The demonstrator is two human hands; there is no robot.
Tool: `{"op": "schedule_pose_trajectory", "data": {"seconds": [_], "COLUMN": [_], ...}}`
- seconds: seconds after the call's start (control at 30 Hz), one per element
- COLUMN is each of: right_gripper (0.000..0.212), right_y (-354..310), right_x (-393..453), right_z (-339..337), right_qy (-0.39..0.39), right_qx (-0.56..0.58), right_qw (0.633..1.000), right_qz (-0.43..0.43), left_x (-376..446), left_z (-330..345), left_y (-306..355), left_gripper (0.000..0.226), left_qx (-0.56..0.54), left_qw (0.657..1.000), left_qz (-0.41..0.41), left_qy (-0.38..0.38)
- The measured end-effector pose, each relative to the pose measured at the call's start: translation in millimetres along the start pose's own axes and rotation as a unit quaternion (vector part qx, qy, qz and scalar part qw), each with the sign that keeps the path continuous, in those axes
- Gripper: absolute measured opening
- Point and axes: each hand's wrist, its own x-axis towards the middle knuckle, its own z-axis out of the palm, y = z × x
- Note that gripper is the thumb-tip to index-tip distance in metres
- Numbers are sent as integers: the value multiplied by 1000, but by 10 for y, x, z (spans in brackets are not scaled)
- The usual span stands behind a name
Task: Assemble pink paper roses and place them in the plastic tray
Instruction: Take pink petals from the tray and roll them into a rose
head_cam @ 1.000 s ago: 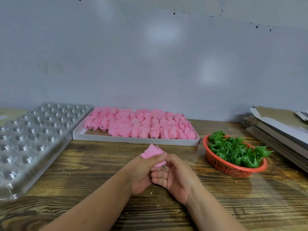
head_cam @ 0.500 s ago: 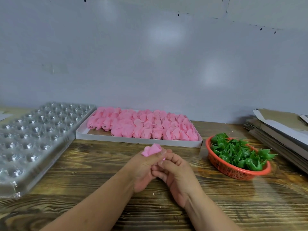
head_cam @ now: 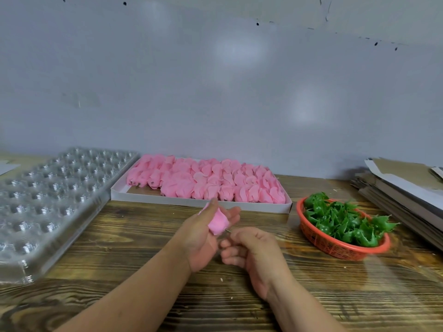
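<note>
One pink rose [head_cam: 217, 224], two hands [head_cam: 230, 243]

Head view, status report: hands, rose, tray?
Left hand grips pink rose; right hand loosely curled beside it, grip unclear. Plastic tray holds no roses. Nothing blocks the way.

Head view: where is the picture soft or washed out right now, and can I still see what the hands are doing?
Head view: the clear plastic tray glints and smears toward the left edge; the orange basket rim is streaked; pale glare patches sit on the wall. The left hand holding the pink paper rose and the right hand are fairly sharp.
</note>
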Motion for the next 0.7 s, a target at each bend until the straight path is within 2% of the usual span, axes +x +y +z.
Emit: {"op": "schedule_pose_trajectory", "data": {"seconds": [0.27, 0.37, 0.57, 0.7], "right_gripper": [32, 20, 6, 14], "right_y": [15, 32, 37, 25], "right_x": [-34, -43, -39, -27], "right_z": [44, 71, 85, 80], "right_qy": [7, 27, 29, 28], "right_qx": [-57, -74, -28, 12], "right_qw": [997, 994, 994, 997], "right_qz": [-50, -74, -101, -68], "left_x": [-37, -28, 3, -18], "left_z": [7, 11, 10, 8], "left_y": [-61, -63, -65, -100], "left_gripper": [35, 36, 38, 44], "left_qx": [59, 30, -15, 73], "left_qw": [997, 999, 999, 995], "left_qz": [-18, -16, 5, 25], "left_qy": [-43, -42, -38, -68]}}
